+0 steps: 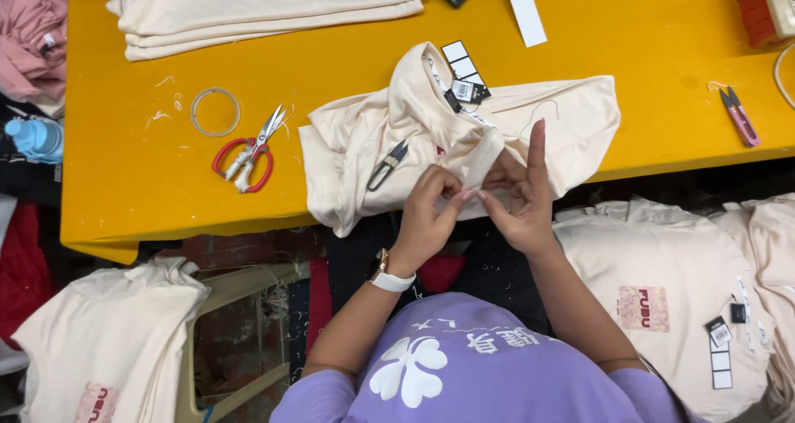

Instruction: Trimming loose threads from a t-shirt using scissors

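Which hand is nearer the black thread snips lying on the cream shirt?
Left. The left hand pinches the cream shirt fabric just right of the black thread snips. The right hand sits farther right, beyond the left hand.

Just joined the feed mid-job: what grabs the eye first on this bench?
The bright yellow table dominates, with a crumpled cream shirt at its near edge. The left hand and right hand pinch the shirt's edge together, small thread snips lying on the fabric. Red-handled scissors lie to the left, a folded shirt stack at the far edge.
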